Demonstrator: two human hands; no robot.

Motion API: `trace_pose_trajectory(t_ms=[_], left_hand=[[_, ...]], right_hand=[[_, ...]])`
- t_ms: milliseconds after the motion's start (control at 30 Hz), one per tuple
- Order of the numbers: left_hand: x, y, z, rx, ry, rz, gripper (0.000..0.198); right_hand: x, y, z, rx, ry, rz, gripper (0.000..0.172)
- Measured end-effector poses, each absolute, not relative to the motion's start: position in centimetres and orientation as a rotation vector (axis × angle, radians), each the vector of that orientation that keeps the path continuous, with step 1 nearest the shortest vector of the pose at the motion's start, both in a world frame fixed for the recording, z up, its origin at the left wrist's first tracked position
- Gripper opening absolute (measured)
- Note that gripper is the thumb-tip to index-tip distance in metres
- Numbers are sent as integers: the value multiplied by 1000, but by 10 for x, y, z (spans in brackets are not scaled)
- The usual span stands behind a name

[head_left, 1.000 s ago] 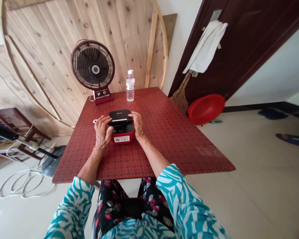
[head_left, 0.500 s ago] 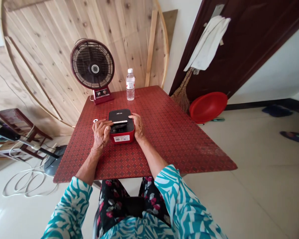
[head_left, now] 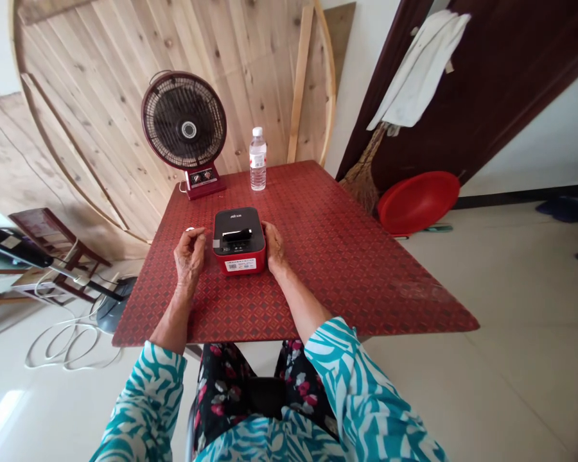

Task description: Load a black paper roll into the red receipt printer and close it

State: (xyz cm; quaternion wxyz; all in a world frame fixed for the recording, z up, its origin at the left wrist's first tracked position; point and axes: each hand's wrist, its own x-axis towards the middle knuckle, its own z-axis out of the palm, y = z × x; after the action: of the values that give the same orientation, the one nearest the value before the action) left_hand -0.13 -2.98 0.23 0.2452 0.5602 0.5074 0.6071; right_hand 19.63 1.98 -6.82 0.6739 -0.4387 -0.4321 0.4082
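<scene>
Flanking the red-and-black device [head_left: 238,224], left hand [head_left: 189,260] now curled off it, right hand [head_left: 274,247] touching.

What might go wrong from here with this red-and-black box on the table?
The small white ring lies right at the left hand's fingertips, so a careless move might flick it across the tabletop. The right hand only rests against the side of the red-and-black box, which could slide if pushed. The upright water bottle might tip toward the fan's base.

Device [head_left: 239,240]: red body, black top; tabletop [head_left: 347,289]: dark red diamond pattern; sleeve [head_left: 361,391]: teal-white swirls.
</scene>
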Motion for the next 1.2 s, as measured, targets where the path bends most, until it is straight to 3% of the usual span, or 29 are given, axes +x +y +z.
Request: trace_pose_trajectory(t_ms=[367,633,1033,1200], left_hand=[[-13,-29,35,1157,1207,1047,49],[-11,-23,34,1104,1217,1003,52],[-7,-15,32,966,1115,896,32],[-4,-17,32,899,1167,960,41]], right_hand=[[196,18,-66,-1009,-967,936,47],[196,19,-66,-1028,-966,954,46],[195,16,-66,-1005,-968,937,45],[196,12,-62,-1005,-1001,916,45]])
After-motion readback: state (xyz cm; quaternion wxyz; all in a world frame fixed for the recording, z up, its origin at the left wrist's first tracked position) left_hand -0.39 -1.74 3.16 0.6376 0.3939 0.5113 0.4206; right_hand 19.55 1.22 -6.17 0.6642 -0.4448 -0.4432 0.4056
